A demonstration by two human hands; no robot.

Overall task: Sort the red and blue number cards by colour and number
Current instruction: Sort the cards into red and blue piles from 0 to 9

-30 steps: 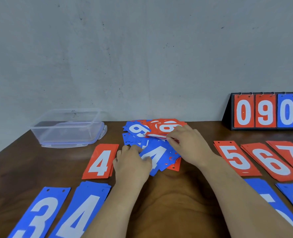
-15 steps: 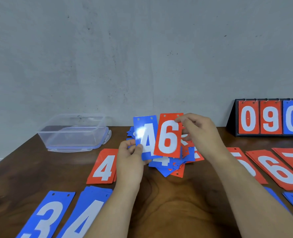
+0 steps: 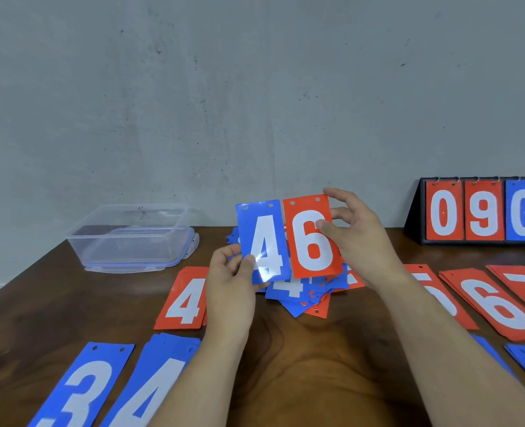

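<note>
Pinching blue 4 card (image 3: 262,241), left hand (image 3: 230,278) held it upright; right hand (image 3: 358,238) pinched red 6 card (image 3: 312,237) beside it, above mixed pile (image 3: 304,298).

A blue plastic card w/ white 4 (image 3: 262,241) and a red plastic card w/ white 6 (image 3: 312,237) were held upright, side by side, edges touching, above a mixed red/blue card pile (image 3: 307,291) near the table's back edge, mid-width. Sorted red 4 (image 3: 182,298), 5, 6, 7 lay flat; blue 3, 4 sat by the front-left edge.
</note>
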